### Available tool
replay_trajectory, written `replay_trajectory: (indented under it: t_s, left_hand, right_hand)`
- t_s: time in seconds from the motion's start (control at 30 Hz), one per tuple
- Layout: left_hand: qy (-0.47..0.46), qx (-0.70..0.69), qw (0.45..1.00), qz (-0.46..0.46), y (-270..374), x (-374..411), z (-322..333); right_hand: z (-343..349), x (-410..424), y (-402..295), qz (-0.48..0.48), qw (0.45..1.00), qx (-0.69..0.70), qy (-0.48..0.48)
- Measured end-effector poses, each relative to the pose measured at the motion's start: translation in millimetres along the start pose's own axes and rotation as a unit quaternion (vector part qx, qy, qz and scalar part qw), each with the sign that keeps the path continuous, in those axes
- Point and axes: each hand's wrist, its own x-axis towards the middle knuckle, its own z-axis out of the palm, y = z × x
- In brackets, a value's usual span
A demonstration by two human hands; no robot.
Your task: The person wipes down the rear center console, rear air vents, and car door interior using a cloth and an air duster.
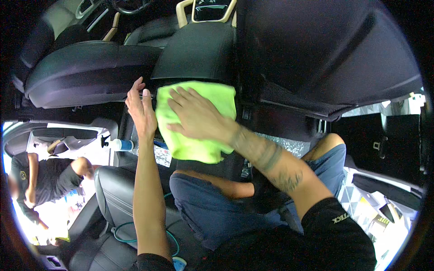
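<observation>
Flat against a yellow-green cloth (203, 149) lies my right hand (198, 117), fingers spread, pressing it onto the rear of the black center console (200, 50). The console surface under the cloth is hidden, and the cloth's lower edge is blurred. Just left of the cloth, my left hand (140, 111) is raised with its fingers apart and nothing in it. Whether its edge touches the cloth I cannot tell.
Black front seats (95, 74) (322, 50) flank the console. A white spray bottle (123, 145) with a black trigger lies sideways in view by the left door opening. A teal cord (125, 241) loops over the rear seat (122, 196). Outside at left sits another person (44, 176).
</observation>
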Motion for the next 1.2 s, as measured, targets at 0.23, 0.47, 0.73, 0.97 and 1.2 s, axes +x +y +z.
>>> replay_trajectory:
  t_s: [0.23,0.47,0.73,0.97,1.2]
  left_hand:
    - [0.033,-0.083,0.996,-0.006,-24.2,1.5,9.0]
    - [0.016,-0.069,0.997,-0.008,-3.7,-0.7,4.9]
    - [0.007,-0.023,1.000,-0.011,-7.2,-6.9,1.5]
    - [-0.011,-0.031,0.999,0.007,-1.4,-1.3,8.7]
    - [-0.015,-0.007,1.000,0.006,-6.0,0.0,4.9]
  right_hand:
    - [23.8,51.7,20.8,0.001,1.000,0.008,-0.025]
    - [-3.8,-2.3,41.6,0.015,0.984,0.179,0.001]
    - [17.6,-44.8,31.3,0.155,0.944,0.264,0.120]
    - [12.3,4.6,38.4,0.285,0.955,0.061,0.046]
    - [-9.6,-0.2,44.5,0.239,0.961,0.116,-0.074]
